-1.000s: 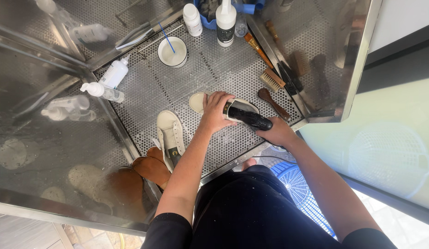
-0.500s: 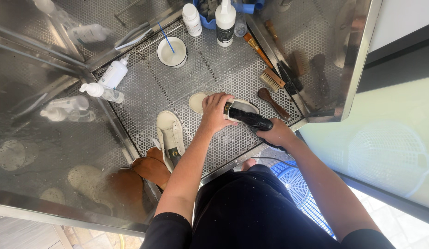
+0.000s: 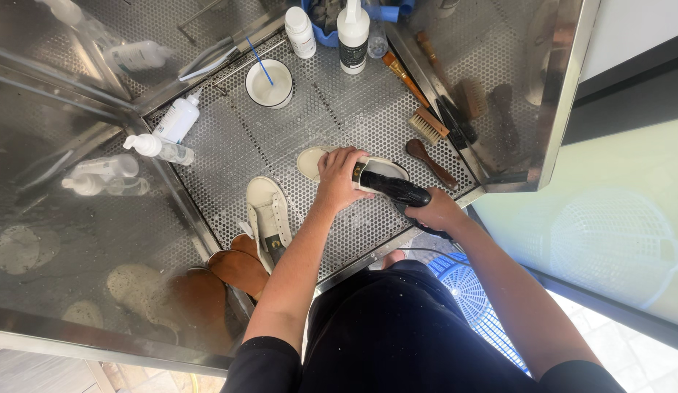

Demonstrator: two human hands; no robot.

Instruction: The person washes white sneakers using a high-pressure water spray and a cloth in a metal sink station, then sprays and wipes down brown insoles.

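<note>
Head view: shoe (image 3: 332, 161) held near tray's (image 3: 368, 251) front edge.

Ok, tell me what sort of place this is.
Most likely a shoe-cleaning station: a stainless perforated tray with steel walls, brushes and cleaner bottles along it, and a cream shoe held by the left hand.

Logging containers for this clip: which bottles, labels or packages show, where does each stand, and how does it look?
Spray bottle: far edge, upright, white, dark label.
Small bottle: left of it, upright, white, capped.
Lying bottle: left edge, on its side, white.
Pump bottle: nearer, lying, clear, white top.
Cup: near the far bottles, round, white, blue stick inside.
No screens or signs.
</note>
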